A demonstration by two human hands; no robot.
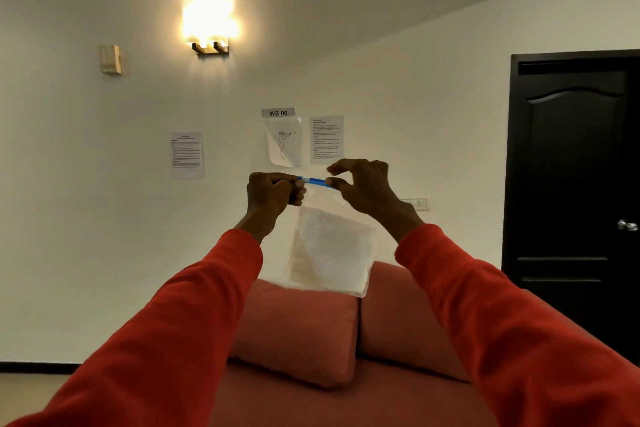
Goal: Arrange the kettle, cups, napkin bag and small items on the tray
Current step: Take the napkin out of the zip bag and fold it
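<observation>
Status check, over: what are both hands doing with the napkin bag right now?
Left hand grips the blue zip strip; right hand pinches its other end. Napkin bag hangs in the air above the red sofa. Tray not in view. Nothing in the way.

Clear napkin bag with blue zip strip, red sleeves, salmon-pink cushions, black door.

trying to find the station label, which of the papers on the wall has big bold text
The small strip reading WS 06, topmost of the wall papers, just above the sheet with a line-drawn figure. The other sheets carry only fine print.
</observation>
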